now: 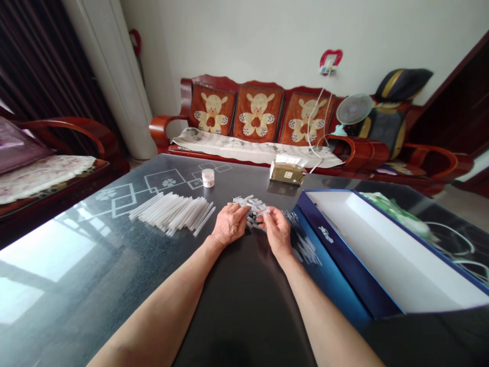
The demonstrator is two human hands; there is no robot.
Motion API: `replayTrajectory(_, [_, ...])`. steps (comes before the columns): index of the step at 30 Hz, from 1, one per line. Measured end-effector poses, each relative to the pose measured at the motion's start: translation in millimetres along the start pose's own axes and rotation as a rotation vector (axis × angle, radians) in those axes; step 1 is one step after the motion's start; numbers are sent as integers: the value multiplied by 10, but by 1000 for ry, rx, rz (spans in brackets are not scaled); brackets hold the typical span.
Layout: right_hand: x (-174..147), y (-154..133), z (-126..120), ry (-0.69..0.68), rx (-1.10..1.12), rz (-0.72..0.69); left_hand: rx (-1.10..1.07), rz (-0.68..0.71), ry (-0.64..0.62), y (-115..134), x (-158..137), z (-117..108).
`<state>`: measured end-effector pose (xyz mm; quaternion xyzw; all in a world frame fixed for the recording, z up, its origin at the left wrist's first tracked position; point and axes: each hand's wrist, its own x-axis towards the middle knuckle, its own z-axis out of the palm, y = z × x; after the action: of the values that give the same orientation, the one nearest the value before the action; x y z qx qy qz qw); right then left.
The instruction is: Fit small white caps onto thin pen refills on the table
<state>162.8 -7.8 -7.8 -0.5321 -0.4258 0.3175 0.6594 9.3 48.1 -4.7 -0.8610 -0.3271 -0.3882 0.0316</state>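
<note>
My left hand (230, 224) rests at the near left edge of a heap of small whitish and dark pieces (250, 200). Its fingers are curled together over the heap, and what they hold, if anything, is hidden. At the heap's right side, my right hand (278, 232) pinches a small white piece (264, 211) between thumb and fingertips. Many long, translucent white tubes (171, 211) lie side by side left of my left hand. Thin clear sticks (307, 250) lie to the right, partly behind my right hand.
A large blue box with a white inside (376, 239) occupies the table's right side. A green plastic package (397, 209) and white cord lie beyond it. Toward the back stand a small white jar (208, 178) and a tissue box (287, 172). A wooden sofa (166, 125) faces the table.
</note>
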Motion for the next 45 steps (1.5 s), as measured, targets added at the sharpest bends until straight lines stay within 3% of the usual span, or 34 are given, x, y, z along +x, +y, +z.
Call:
replayTrajectory(5, [40, 11, -17, 35, 214, 132, 5, 14, -12, 3, 3, 0])
replayTrajectory(12, [19, -35, 0, 13, 288, 158, 24, 24, -36, 5, -1, 13])
replayTrajectory(17, [-8, -26, 35, -53, 285, 139, 26, 39, -50, 17, 3, 5])
replayTrajectory(29, [64, 28, -37, -47, 120, 81, 34, 11, -117, 39, 25, 17])
replayTrajectory(45, [52, -283, 26, 54, 260, 441, 119, 33, -91, 105, 58, -76])
